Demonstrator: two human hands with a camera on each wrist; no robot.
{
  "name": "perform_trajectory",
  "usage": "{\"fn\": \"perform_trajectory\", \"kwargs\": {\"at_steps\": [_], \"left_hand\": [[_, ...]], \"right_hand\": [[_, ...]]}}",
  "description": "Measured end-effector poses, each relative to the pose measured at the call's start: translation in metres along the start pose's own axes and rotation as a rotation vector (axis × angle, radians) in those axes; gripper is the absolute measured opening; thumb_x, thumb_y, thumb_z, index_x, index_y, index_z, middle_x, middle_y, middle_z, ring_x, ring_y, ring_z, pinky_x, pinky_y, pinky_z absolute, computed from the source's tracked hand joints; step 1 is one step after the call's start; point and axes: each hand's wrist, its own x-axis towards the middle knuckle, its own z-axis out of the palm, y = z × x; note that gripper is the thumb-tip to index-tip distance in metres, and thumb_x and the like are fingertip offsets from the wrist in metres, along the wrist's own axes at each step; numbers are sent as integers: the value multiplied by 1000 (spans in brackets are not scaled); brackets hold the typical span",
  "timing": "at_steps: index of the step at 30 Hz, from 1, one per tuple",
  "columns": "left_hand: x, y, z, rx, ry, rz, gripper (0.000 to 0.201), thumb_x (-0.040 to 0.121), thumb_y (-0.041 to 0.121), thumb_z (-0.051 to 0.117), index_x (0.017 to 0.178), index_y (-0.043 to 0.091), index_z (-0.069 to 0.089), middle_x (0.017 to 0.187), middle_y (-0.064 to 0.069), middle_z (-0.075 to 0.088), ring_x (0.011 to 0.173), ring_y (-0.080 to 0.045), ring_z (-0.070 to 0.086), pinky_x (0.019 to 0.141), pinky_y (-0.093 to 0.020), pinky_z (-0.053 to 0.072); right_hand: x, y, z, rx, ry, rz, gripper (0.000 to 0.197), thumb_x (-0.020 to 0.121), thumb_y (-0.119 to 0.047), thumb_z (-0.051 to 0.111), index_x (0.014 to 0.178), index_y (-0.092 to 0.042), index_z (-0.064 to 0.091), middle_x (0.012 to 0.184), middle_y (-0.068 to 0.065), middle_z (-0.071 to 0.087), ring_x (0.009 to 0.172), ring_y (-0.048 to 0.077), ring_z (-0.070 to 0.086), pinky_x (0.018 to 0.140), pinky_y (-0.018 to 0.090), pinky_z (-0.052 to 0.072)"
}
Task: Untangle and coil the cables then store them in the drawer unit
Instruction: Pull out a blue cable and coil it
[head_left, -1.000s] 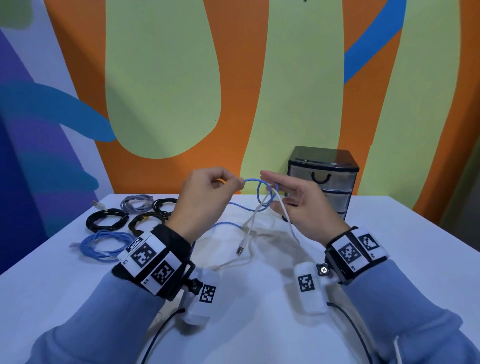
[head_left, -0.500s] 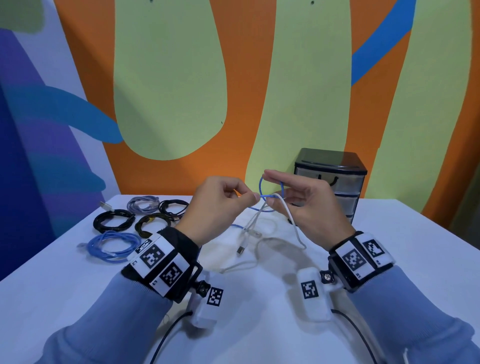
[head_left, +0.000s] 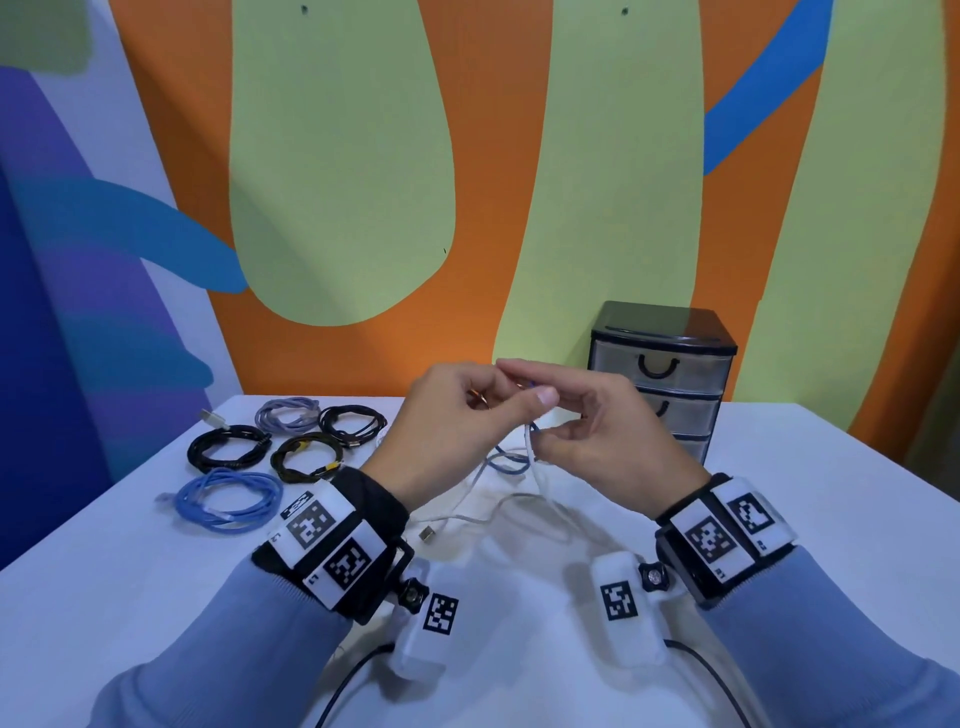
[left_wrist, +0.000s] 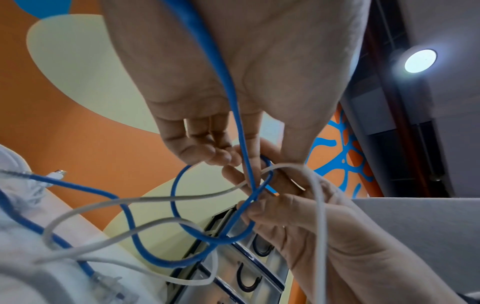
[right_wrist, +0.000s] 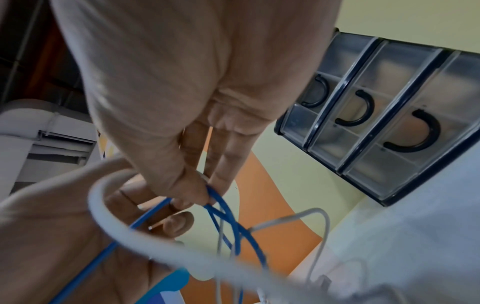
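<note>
Seen from below the wrist, the left hand (left_wrist: 207, 86) pinches a blue cable (left_wrist: 228, 86) running down its palm. The cable loops and crosses itself, tangled with a white cable (left_wrist: 161, 198). The right hand (left_wrist: 311, 222) grips the crossing point. Behind them stands the drawer unit (left_wrist: 249, 273) with dark curved handles.

White table (head_left: 779, 519), painted wall (head_left: 343, 182), ceiling light (left_wrist: 420, 60)

- Blue cable (left_wrist: 179, 207) and white cable (left_wrist: 320, 205), crossed between the hands.
- Drawer unit (head_left: 662, 382) beyond the right hand: black frame, clear drawers, black handles.
- Coils left of the left hand: light blue coil (head_left: 228, 499), black coil (head_left: 228, 447), grey coil (head_left: 285, 413).
- White bench (head_left: 805, 493).
- Wall (head_left: 343, 156): orange with pale green and blue shapes.
</note>
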Motion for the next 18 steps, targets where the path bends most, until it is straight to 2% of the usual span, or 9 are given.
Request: {"fn": "perform_trajectory", "kwargs": {"at_steps": [2,5,7,9,10,11,13,15,18], "left_hand": [[1,-1,1,32,51,18,27,89,25,82,68,10,72,68,-2,61,59,-10,44,62,-26,38],[4,-2,-2,60,248,-5,29,90,20,72,64,7,70,54,10,50,54,-10,39,60,-30,34],[6,-4,-11,56,385,-24,33,90,24,66,60,9,68,51,11,56,55,-11,47,61,-36,42],[10,-11,-21,72,481,-35,36,87,30,60,62,5,65,59,7,67,63,-10,61,67,-44,57],[12,-15,-25,94,515,-43,37,85,33,57,66,3,68,62,5,69,64,-11,63,68,-45,60],[14,-19,-29,115,539,-58,38,85,34,55,70,3,71,64,5,70,63,-14,62,67,-45,62],[19,-27,-37,144,556,-100,35,87,32,54,72,8,75,63,9,69,62,-18,60,66,-43,60],[21,-33,-42,186,555,-155,30,93,25,57,70,16,75,65,12,70,66,-18,63,68,-40,57],[25,-43,-44,113,511,-218,27,101,20,59,80,21,75,71,5,73,75,-27,72,77,-45,61]], "right_hand": [[0,-1,0,-22,44,-6,73,79,22,61,137,-23,68,128,-10,74,120,7,67,71,25,59],[3,3,-6,-102,247,24,66,77,17,67,128,-24,73,118,-9,77,106,10,73,69,29,62],[5,9,-15,-264,392,77,42,80,9,69,105,-24,81,98,-9,79,88,12,75,70,33,62],[6,12,-24,-316,435,162,33,83,9,59,74,-17,77,71,-1,76,67,25,70,64,43,60],[7,12,-27,-226,455,208,35,83,12,49,67,-11,70,64,4,72,60,29,65,59,42,56],[8,10,-30,-71,488,244,35,81,16,40,66,-7,61,60,7,68,56,28,61,56,36,52],[9,2,-38,296,564,255,34,76,18,29,70,-11,47,55,8,54,58,25,56,62,31,47],[9,-4,-47,670,627,201,34,79,15,26,75,-15,42,60,4,42,62,24,52,67,31,45],[5,-7,-58,1029,636,93,27,82,6,32,78,-18,42,67,1,41,62,20,47,75,30,44]]}}
